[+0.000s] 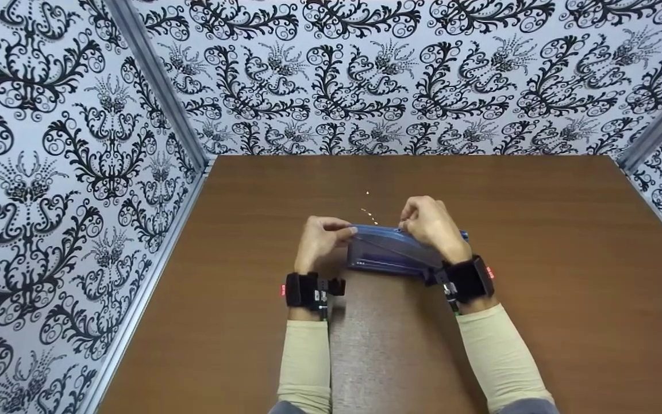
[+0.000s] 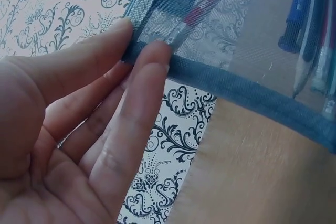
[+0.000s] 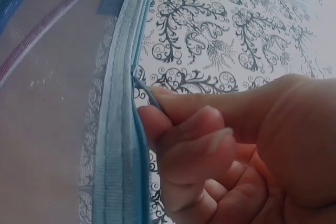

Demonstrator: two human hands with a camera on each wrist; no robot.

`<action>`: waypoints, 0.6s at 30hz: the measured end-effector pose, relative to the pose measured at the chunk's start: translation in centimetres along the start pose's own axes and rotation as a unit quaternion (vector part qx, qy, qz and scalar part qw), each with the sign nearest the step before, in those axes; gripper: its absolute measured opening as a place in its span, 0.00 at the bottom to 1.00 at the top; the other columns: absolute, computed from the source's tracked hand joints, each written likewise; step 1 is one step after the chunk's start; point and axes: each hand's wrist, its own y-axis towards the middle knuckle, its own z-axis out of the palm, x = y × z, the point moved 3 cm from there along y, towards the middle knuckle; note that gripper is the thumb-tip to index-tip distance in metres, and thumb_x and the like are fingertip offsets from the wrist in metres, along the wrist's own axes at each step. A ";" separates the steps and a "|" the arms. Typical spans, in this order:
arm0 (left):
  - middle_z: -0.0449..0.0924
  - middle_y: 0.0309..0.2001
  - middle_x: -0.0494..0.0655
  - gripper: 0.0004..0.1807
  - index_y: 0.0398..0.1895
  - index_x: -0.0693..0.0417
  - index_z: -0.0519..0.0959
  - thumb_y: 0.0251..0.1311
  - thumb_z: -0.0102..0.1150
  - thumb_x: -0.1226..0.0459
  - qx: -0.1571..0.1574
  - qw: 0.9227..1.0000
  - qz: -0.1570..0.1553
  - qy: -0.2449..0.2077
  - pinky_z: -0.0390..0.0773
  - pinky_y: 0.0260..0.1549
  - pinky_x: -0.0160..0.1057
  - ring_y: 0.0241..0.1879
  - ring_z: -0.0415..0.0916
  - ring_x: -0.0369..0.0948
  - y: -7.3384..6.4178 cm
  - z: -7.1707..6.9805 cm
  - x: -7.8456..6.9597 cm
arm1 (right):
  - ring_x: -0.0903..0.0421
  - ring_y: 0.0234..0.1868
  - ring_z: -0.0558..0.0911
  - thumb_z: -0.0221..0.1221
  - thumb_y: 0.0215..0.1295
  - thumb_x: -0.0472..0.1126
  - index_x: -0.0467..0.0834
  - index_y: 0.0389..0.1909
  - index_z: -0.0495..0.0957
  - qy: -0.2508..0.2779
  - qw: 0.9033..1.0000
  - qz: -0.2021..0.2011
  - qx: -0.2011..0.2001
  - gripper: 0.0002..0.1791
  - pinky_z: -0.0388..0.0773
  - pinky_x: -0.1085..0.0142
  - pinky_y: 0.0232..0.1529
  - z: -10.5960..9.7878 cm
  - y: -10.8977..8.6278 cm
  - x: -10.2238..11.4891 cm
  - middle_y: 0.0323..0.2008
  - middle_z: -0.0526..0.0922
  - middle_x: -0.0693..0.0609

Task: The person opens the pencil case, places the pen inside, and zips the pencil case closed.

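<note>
A blue see-through mesh pencil pouch (image 1: 383, 260) is held up on its long side over the table, its zipper (image 3: 118, 145) along the top edge. My left hand (image 1: 316, 240) pinches the pouch's top left corner between thumb and fingers. With thumb and curled forefinger, my right hand (image 1: 431, 225) grips the zipper pull (image 3: 150, 97) partway along that edge. Through the mesh, the left wrist view shows a red pencil (image 2: 212, 2) lying slantwise, and a blue pen (image 2: 297, 17) among several other pens and pencils.
The brown wooden table (image 1: 262, 195) extends around the pouch. Small bright spots (image 1: 370, 214) show on it just beyond the zipper. Patterned black-and-white walls (image 1: 365, 75) stand at the back and sides. Each wrist wears a black strap (image 1: 472, 280) with a camera.
</note>
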 end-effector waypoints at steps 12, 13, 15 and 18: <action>0.88 0.34 0.53 0.09 0.36 0.59 0.88 0.52 0.74 0.66 -0.017 1.000 0.010 0.012 0.83 0.33 0.36 0.29 0.85 0.39 0.0 -0.2 0.0 | 0.47 0.34 0.83 0.64 0.54 0.29 0.38 0.31 0.81 -0.007 1.000 -0.020 -0.010 0.04 0.79 0.53 0.42 -0.5 -0.3 -0.1 0.31 0.86 0.43; 0.88 0.34 0.53 0.08 0.36 0.60 0.88 0.52 0.73 0.66 -0.015 1.000 0.007 0.003 0.83 0.33 0.37 0.29 0.85 0.40 0.0 -0.2 0.0 | 0.47 0.33 0.83 0.64 0.55 0.29 0.38 0.31 0.81 -0.007 1.000 -0.019 -0.009 0.04 0.79 0.53 0.42 -0.5 -0.3 -0.2 0.31 0.86 0.43; 0.88 0.33 0.54 0.08 0.36 0.61 0.88 0.53 0.73 0.67 -0.009 1.000 0.001 -0.013 0.84 0.33 0.38 0.29 0.85 0.41 0.0 -0.3 0.1 | 0.48 0.33 0.83 0.64 0.55 0.29 0.38 0.32 0.81 -0.008 1.000 -0.012 -0.007 0.04 0.79 0.53 0.42 -0.7 -0.4 -0.3 0.31 0.86 0.43; 0.87 0.32 0.55 0.08 0.36 0.62 0.88 0.54 0.72 0.67 -0.002 1.000 -0.001 -0.021 0.84 0.34 0.39 0.29 0.86 0.43 -0.1 -0.4 0.2 | 0.48 0.33 0.83 0.65 0.56 0.30 0.38 0.33 0.81 -0.011 1.000 -0.001 -0.005 0.04 0.79 0.53 0.42 -0.9 -0.6 -0.6 0.31 0.85 0.43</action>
